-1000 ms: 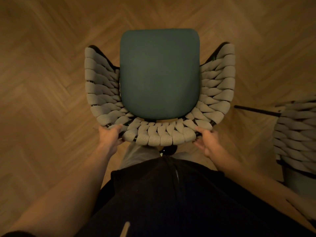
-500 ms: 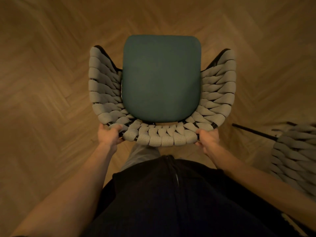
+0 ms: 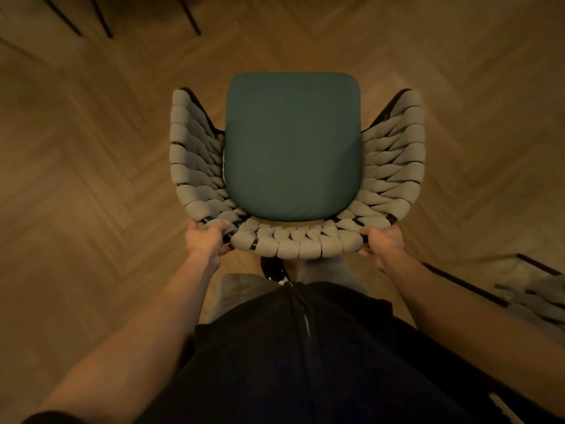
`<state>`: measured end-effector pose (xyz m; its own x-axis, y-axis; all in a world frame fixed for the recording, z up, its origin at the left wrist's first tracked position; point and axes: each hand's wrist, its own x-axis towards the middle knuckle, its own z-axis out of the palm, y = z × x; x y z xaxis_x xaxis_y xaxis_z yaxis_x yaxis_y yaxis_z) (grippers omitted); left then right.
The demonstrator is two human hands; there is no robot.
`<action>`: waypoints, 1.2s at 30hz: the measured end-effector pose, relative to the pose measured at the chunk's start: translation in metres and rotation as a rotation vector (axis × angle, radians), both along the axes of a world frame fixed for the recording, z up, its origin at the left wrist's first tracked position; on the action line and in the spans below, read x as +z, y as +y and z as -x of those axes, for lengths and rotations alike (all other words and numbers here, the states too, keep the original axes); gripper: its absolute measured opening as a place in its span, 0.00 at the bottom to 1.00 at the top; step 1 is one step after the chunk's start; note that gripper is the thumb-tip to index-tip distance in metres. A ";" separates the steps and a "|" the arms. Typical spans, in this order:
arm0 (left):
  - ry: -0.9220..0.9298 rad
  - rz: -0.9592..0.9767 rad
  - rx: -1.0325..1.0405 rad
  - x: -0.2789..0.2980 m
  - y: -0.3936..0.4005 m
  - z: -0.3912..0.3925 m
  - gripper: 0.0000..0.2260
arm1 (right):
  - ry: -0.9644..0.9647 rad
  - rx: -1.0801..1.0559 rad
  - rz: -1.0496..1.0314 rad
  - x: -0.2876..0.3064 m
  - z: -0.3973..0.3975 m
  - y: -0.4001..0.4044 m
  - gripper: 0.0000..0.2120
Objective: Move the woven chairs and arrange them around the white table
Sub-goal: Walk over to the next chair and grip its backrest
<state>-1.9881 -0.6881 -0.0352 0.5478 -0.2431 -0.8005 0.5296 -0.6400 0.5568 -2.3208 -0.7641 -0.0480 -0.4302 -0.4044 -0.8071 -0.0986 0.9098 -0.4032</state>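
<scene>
A person stands over a woven chair (image 3: pixel 293 166) at the centre of the head view, its teal seat cushion (image 3: pixel 292 146) facing 12 o'clock on the herringbone wood floor (image 3: pixel 91 179). The left hand (image 3: pixel 205 238) clamps the back rim at 7 o'clock of the chair, thumb over the weave; the right hand (image 3: pixel 382 241) curls round the rim at 5 o'clock. A second woven chair (image 3: pixel 538 298) shows at 4 o'clock — blurred. Thin dark legs (image 3: pixel 102 16) cross the frame at 11 o'clock — of what, is unclear.

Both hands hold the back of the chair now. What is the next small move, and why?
Probably carry the chair forward. The left hand and right hand grip its woven back, the white table is not in view, and dark legs show ahead, so steer with care.
</scene>
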 end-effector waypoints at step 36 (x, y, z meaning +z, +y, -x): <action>0.019 -0.007 0.026 0.004 -0.614 -0.190 0.27 | -0.099 0.011 0.058 -0.011 -0.188 -0.622 0.22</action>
